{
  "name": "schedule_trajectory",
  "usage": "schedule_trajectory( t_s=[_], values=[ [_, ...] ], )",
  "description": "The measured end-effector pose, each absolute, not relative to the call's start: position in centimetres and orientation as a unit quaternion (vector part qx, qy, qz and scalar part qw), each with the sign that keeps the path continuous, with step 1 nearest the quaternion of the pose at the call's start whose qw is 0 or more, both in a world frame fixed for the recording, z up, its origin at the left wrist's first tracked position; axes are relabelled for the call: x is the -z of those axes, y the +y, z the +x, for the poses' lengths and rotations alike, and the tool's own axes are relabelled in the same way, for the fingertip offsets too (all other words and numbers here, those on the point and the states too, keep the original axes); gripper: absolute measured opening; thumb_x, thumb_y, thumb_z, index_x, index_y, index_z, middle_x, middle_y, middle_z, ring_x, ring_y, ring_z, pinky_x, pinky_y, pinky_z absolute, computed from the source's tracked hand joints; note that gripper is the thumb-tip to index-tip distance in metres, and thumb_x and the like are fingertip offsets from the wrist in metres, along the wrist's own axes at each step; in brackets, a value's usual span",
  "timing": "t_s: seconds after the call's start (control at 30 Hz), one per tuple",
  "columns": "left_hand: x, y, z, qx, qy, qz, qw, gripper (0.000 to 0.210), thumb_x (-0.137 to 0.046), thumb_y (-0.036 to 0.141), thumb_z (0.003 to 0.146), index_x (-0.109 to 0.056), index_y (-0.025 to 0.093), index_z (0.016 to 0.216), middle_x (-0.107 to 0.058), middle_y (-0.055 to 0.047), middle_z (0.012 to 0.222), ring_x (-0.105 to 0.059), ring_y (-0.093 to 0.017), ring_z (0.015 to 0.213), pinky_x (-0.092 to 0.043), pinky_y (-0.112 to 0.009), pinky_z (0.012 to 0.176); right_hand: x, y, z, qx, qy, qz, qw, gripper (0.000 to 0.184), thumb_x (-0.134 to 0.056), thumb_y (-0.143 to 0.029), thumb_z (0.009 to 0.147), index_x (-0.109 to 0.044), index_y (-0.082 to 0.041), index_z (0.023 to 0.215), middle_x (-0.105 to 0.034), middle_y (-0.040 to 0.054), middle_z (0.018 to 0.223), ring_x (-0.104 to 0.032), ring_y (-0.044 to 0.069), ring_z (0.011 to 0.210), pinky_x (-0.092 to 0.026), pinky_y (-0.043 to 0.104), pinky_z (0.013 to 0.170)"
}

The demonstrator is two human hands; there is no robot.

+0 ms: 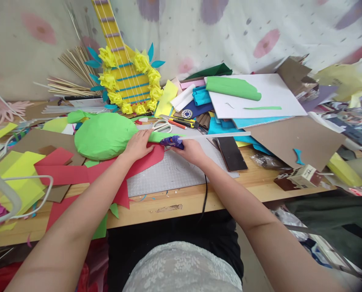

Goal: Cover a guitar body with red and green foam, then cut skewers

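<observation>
A rounded shape covered in light green crepe paper [103, 136] lies on the table, with a narrow green neck [156, 137] reaching right. My left hand [140, 145] is closed over the place where the neck meets the round body, its thumb near the red paper [108, 170]. In my right hand [191, 151] is a dark blue hot glue gun [172, 141], its nozzle close to the neck. A long translucent glue stick [217, 135] sticks out of its back. The nozzle's tip is partly hidden.
A grey cutting mat [171, 174] lies beneath, with a phone [231, 153] at its right. Behind are white-handled scissors [162, 126] and a yellow paper guitar [128, 77]. Green crepe paper [232, 88] rests on white board [278, 91]. The gun's black cord [205, 194] hangs over the front edge.
</observation>
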State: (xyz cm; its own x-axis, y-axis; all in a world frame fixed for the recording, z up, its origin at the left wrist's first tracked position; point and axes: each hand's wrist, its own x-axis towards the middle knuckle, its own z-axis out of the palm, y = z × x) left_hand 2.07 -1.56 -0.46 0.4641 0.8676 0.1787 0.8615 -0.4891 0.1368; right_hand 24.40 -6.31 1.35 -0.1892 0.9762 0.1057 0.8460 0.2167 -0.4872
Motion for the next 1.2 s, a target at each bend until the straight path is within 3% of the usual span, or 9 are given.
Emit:
schedule_trajectory(
  t_s=[0.1,0.3,0.47,0.7,0.97,1.2],
  values=[
    [0.5,-1.6,2.0,-0.117,0.506,0.854,0.015,0.064,-0.056,0.033,0.079,-0.037,0.013,0.137,-0.052,-0.015,0.127,-0.048,-0.027,0.118,-0.037,-0.039,0.102,-1.2,-6.0,24.1,-0.180,-0.741,-0.611,0.215,0.032,-0.061,-0.049,0.077,-0.067,-0.018,0.080,-0.068,0.0064,0.077,-0.061,0.021,0.073,-0.042,0.030,0.064],
    [0.3,-1.5,2.1,-0.120,0.512,0.851,0.019,0.066,-0.057,0.033,0.079,-0.036,0.011,0.137,-0.051,-0.016,0.128,-0.047,-0.028,0.119,-0.037,-0.040,0.102,-0.8,-5.3,26.8,-0.380,-0.609,-0.580,0.386,0.041,-0.056,-0.058,0.075,-0.063,-0.018,0.078,-0.055,-0.0003,0.052,-0.047,0.011,0.046,-0.038,0.026,0.047],
    [-0.1,-0.9,2.9,-0.111,0.499,0.859,0.010,0.070,-0.061,0.034,0.077,-0.033,0.013,0.138,-0.049,-0.016,0.132,-0.046,-0.028,0.122,-0.035,-0.041,0.104,0.6,-4.2,30.5,-0.347,-0.503,-0.600,0.516,0.042,-0.059,-0.059,0.070,-0.059,-0.017,0.075,-0.060,0.0017,0.062,-0.043,0.008,0.045,-0.036,0.024,0.045],
    [-0.2,-0.1,3.6,-0.069,0.443,0.894,0.008,0.059,-0.054,0.028,0.083,-0.035,0.015,0.138,-0.052,-0.015,0.130,-0.049,-0.026,0.121,-0.039,-0.038,0.100,3.6,-3.5,32.6,-0.288,-0.461,-0.662,0.516,0.045,-0.061,-0.058,0.068,-0.061,-0.016,0.083,-0.064,0.0028,0.067,-0.048,0.010,0.046,-0.041,0.026,0.051],
    [0.2,-0.3,3.7,-0.089,0.433,0.897,0.014,0.040,-0.047,0.025,0.088,-0.046,0.014,0.127,-0.055,-0.015,0.126,-0.048,-0.024,0.122,-0.037,-0.039,0.103,3.8,-3.6,32.4,-0.253,-0.489,-0.690,0.469,0.047,-0.060,-0.061,0.068,-0.064,-0.016,0.081,-0.057,0.0009,0.053,-0.054,0.016,0.053,-0.042,0.028,0.055],
    [0.2,-0.5,3.7,-0.094,0.471,0.876,0.048,0.043,-0.048,0.029,0.087,-0.045,0.013,0.126,-0.054,-0.014,0.128,-0.049,-0.025,0.121,-0.041,-0.038,0.099,3.6,-4.1,31.9,-0.238,-0.513,-0.683,0.463,0.048,-0.061,-0.058,0.068,-0.066,-0.014,0.087,-0.066,0.0081,0.071,-0.060,0.021,0.069,-0.044,0.031,0.064]
  ],
)
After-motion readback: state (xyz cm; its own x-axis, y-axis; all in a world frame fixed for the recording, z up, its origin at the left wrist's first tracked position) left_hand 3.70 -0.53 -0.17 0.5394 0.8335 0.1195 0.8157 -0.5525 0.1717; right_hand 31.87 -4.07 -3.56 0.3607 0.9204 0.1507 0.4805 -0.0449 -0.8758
